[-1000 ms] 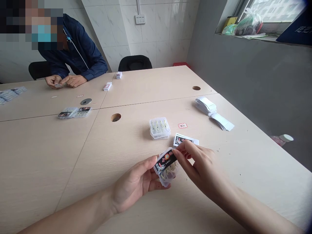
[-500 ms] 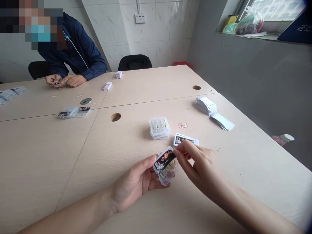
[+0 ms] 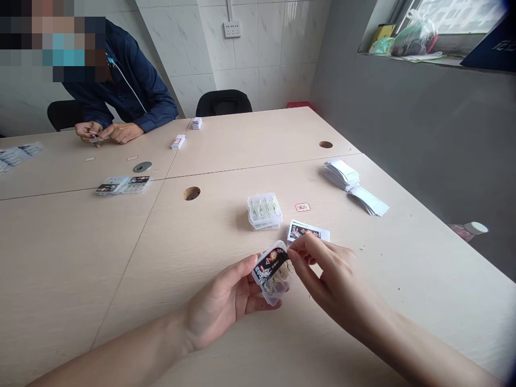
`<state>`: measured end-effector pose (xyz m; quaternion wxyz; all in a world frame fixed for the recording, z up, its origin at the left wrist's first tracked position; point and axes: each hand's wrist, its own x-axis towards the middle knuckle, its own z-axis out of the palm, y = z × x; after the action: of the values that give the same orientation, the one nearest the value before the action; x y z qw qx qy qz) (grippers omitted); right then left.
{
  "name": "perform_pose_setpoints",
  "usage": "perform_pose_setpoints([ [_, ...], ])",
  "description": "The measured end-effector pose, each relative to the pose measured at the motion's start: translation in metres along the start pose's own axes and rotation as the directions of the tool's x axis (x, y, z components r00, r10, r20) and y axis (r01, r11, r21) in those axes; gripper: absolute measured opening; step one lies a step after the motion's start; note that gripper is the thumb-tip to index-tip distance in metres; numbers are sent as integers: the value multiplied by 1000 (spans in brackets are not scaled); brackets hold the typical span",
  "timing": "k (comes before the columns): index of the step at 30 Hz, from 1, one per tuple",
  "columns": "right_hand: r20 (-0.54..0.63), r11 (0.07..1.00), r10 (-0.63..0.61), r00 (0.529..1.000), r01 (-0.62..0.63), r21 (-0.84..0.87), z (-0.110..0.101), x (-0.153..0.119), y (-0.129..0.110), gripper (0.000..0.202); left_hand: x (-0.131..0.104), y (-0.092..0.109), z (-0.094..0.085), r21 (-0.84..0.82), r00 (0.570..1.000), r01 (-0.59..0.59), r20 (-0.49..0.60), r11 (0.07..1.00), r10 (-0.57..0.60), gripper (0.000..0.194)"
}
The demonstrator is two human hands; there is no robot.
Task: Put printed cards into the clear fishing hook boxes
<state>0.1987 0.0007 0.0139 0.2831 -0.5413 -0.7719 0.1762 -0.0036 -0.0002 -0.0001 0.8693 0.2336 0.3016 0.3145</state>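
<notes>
My left hand (image 3: 231,301) grips a small clear plastic box of fish hooks (image 3: 277,287), tilted, with gold hooks showing inside. Across the upper part of its lid lies a black printed sticker (image 3: 271,264). The thumb and forefinger of my right hand (image 3: 318,263) pinch the sticker's right end at the box's edge. Just behind that hand is a stack of sticker sheets (image 3: 308,231), partly covered by my fingers. Beyond the held box stand more clear hook boxes (image 3: 264,210), stacked, without a black sticker on the top one.
A small red-edged label (image 3: 302,207) lies on the table (image 3: 201,333). Piles of white paper slips (image 3: 342,174) are at the right. Stickered boxes (image 3: 123,185) lie at left, near a cable hole (image 3: 192,193). Across the table a person in a blue jacket (image 3: 139,80) handles a small item.
Almost nothing differs. The sticker appears to lie a little flatter against the box lid, and both hands keep their places.
</notes>
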Motion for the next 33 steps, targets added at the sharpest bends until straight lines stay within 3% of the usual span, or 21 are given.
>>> perform_pose_setpoints([
  [9,-7,999,-32,999,32,16,1,0,0,10,0,0,-1,-12,1000,-10,16,1000,11,39],
  [33,-21,1000,3,1000,-4,-30,2,2,3,17,0,1,2,37,999,35,21,999,-35,41],
])
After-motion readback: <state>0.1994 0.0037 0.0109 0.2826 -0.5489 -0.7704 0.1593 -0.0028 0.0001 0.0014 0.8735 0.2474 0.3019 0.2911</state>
